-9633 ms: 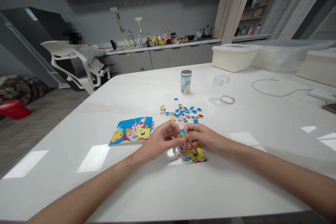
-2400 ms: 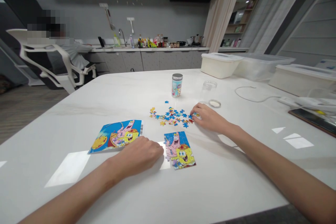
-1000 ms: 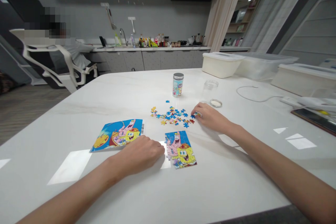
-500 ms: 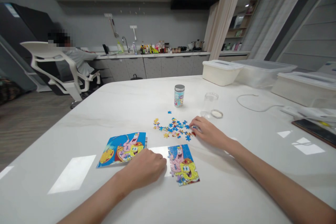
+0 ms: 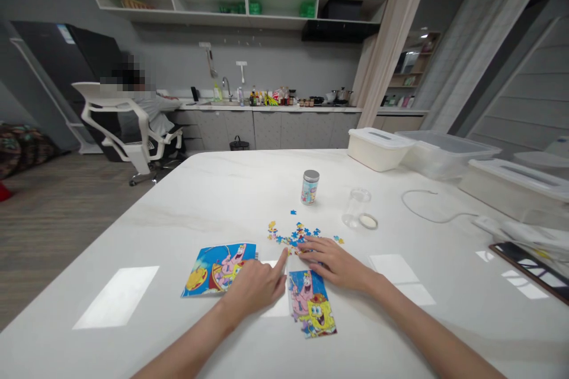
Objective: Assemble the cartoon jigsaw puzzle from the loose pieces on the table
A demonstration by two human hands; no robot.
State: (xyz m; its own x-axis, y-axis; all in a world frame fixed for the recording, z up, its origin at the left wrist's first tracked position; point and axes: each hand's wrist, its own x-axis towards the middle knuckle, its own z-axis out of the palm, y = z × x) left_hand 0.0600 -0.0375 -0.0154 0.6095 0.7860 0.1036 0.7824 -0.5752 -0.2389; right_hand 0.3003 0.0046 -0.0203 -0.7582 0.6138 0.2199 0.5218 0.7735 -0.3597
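Loose blue and yellow puzzle pieces (image 5: 297,233) lie in a scattered pile. My right hand (image 5: 333,260) rests over the near right side of the pile with its fingers spread. From the near side, my left hand (image 5: 260,284) reaches with its index finger stretched out to the pile's edge, holding nothing visible. Below the hands lies a partly joined cartoon puzzle (image 5: 316,308). A picture sheet (image 5: 217,266) with the same characters is partly covered by my left hand. Behind the pieces stands a printed jar (image 5: 310,188) with a metal lid.
A clear jar (image 5: 353,208) and a round lid (image 5: 368,221) lie to the right of the printed jar. Plastic boxes (image 5: 377,151), a cable (image 5: 418,207) and a phone (image 5: 533,269) are farther right. A person (image 5: 151,112) sits in the background at left.
My right hand has moved left over the pieces. My left index finger has stretched out toward the pile. The camera view has tilted up.
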